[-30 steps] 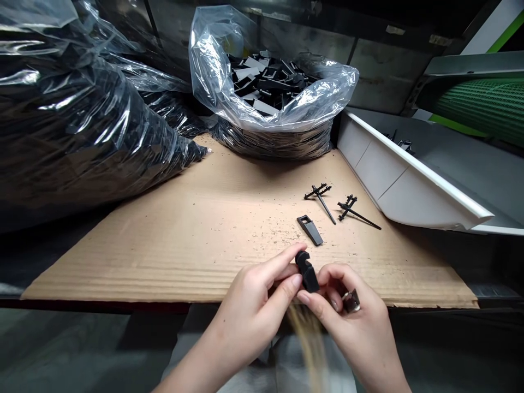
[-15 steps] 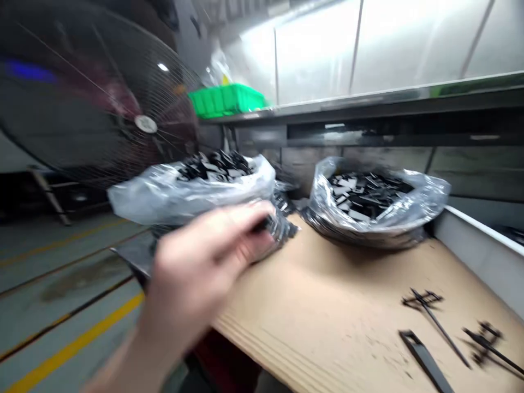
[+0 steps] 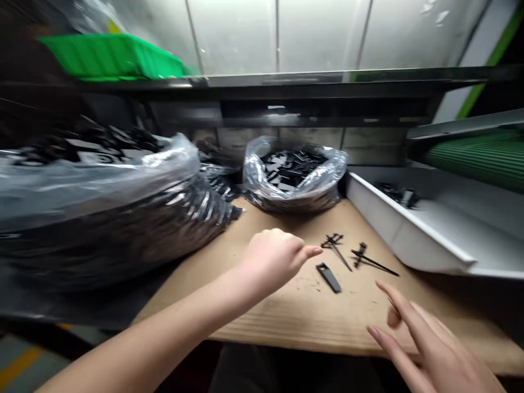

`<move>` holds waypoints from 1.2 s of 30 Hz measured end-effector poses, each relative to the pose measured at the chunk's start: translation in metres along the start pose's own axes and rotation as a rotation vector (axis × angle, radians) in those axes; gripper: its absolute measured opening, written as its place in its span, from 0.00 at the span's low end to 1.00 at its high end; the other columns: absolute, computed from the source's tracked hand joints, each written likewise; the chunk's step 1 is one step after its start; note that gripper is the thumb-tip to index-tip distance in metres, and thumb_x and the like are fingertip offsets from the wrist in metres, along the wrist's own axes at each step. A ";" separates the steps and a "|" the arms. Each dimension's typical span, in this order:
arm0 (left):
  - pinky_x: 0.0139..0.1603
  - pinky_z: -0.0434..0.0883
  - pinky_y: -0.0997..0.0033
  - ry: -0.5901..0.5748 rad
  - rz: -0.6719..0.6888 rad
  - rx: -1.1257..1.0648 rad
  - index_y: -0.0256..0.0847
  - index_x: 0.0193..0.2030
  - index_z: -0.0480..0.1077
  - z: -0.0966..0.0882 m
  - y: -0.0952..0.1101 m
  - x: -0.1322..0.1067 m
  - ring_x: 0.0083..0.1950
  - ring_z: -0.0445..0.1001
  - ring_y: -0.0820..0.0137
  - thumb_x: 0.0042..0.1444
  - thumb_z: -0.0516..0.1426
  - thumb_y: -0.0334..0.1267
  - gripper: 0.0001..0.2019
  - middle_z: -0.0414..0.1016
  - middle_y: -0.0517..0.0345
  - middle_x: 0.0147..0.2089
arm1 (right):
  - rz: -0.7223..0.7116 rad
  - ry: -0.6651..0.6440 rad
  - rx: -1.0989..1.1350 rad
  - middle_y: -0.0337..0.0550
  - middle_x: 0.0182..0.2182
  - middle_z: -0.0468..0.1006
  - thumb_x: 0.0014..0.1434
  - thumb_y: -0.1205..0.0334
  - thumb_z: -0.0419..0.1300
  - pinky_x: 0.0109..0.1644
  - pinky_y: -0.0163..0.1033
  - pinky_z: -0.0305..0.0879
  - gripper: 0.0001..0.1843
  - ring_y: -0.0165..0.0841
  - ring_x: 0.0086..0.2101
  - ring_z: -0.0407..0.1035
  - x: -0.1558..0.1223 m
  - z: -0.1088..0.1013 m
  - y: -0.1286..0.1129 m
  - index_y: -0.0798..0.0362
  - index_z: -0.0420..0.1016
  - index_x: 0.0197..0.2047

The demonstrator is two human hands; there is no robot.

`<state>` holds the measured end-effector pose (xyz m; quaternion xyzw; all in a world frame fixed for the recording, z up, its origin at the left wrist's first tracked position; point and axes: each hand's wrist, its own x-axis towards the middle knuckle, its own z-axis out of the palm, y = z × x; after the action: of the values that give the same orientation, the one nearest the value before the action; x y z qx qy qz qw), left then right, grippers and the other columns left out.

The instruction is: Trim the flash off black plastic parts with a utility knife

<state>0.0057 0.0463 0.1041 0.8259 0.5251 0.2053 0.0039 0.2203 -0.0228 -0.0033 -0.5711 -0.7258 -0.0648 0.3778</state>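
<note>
My left hand (image 3: 273, 257) hovers over the cardboard sheet (image 3: 286, 319). Its fingers are curled with one fingertip pointing right, and what is inside them is hidden. Just right of that fingertip lies a flat black plastic part (image 3: 328, 277). Behind the part lie two thin black sprue pieces (image 3: 336, 245) (image 3: 367, 258). My right hand (image 3: 421, 341) is low at the front right with its fingers stretched out and apart, holding nothing.
A large plastic bag of black parts (image 3: 102, 202) fills the left side. A smaller open bag of black parts (image 3: 295, 177) stands at the back. A white tray (image 3: 403, 232) borders the right, below a green ribbed belt (image 3: 478, 158). A green bin (image 3: 110, 57) sits on the shelf.
Both hands held a black part together a second ago. The left hand swung towards the left bag and has come back over the cardboard. The right hand is now spread and empty.
</note>
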 end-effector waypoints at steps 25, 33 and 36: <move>0.36 0.70 0.68 0.099 -0.023 -0.433 0.42 0.39 0.70 0.091 -0.007 -0.070 0.37 0.72 0.65 0.55 0.52 0.30 0.08 0.73 0.57 0.34 | -0.017 -0.353 0.107 0.45 0.34 0.75 0.62 0.64 0.46 0.36 0.39 0.68 0.14 0.36 0.35 0.70 0.013 0.023 -0.030 0.54 0.68 0.46; 0.35 0.64 0.63 0.255 0.063 -0.294 0.37 0.40 0.69 0.102 -0.001 -0.080 0.32 0.67 0.65 0.55 0.53 0.28 0.07 0.70 0.55 0.30 | -0.032 -0.358 0.019 0.40 0.25 0.69 0.62 0.64 0.46 0.27 0.36 0.57 0.12 0.32 0.27 0.66 0.010 0.029 -0.038 0.51 0.68 0.31; 0.34 0.63 0.64 0.268 0.068 -0.271 0.36 0.40 0.68 0.103 0.000 -0.082 0.32 0.67 0.65 0.55 0.53 0.28 0.07 0.70 0.54 0.30 | -0.027 -0.324 0.026 0.40 0.24 0.68 0.62 0.64 0.47 0.28 0.35 0.56 0.13 0.31 0.26 0.65 0.009 0.031 -0.040 0.52 0.68 0.29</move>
<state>0.0113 -0.0033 -0.0178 0.8003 0.4604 0.3822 0.0381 0.1696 -0.0133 -0.0059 -0.5594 -0.7856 0.0327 0.2622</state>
